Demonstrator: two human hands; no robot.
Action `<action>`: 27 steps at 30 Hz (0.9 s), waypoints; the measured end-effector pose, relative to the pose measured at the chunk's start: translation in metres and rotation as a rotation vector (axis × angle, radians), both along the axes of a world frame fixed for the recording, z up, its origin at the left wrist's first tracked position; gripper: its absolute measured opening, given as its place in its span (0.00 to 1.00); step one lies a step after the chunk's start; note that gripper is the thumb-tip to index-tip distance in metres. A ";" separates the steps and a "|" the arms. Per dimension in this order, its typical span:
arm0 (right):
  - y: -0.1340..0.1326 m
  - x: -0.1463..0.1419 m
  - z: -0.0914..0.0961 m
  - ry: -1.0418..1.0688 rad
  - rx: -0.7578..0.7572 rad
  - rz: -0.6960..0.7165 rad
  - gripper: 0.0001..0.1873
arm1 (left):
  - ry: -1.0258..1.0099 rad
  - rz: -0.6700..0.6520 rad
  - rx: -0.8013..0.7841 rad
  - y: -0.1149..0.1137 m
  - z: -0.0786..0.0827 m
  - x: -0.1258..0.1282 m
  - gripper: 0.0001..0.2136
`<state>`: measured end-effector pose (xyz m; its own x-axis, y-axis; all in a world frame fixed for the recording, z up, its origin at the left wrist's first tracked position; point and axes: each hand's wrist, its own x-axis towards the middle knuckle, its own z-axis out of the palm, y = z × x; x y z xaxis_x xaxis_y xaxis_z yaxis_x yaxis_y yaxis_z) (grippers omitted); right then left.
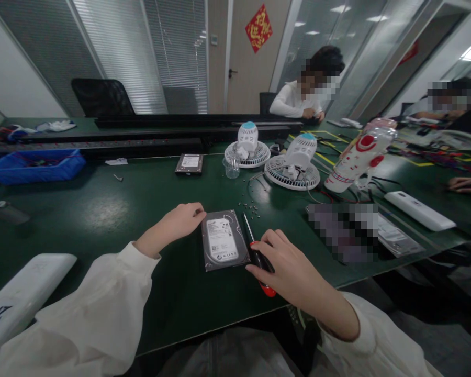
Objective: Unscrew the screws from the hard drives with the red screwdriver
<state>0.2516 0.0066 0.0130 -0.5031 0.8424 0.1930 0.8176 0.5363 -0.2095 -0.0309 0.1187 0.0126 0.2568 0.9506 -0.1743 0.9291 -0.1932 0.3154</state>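
Hands (183,217) (284,264) at hard drive (223,241) and screwdriver (253,244), screws (253,208) near, fans (248,137) beyond

Blue bin (51,174) at left; white fans (248,137) near clear cup (231,169).

Left hand (186,217) stretches forward; right hand (278,261) curls in a grip.

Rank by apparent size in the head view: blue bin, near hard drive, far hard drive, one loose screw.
1. Blue bin and near hard drive: too alike to rank; bin wider, drive taller.
2. Far hard drive
3. One loose screw
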 end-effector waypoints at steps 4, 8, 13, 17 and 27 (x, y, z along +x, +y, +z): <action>-0.015 0.002 0.009 -0.039 -0.063 0.007 0.20 | -0.127 0.004 -0.013 -0.011 -0.011 -0.005 0.24; -0.013 0.015 0.019 0.026 -0.164 -0.023 0.12 | -0.072 0.067 0.123 -0.024 -0.013 0.003 0.32; 0.040 0.037 0.035 0.067 -0.058 -0.152 0.05 | 0.004 0.037 0.227 -0.030 -0.016 0.014 0.35; 0.079 0.033 0.045 -0.051 -0.057 -0.147 0.06 | -0.092 0.005 0.188 -0.028 -0.023 0.011 0.35; 0.029 -0.007 0.027 -0.099 -0.052 0.133 0.23 | -0.161 0.018 0.085 -0.025 -0.028 0.004 0.30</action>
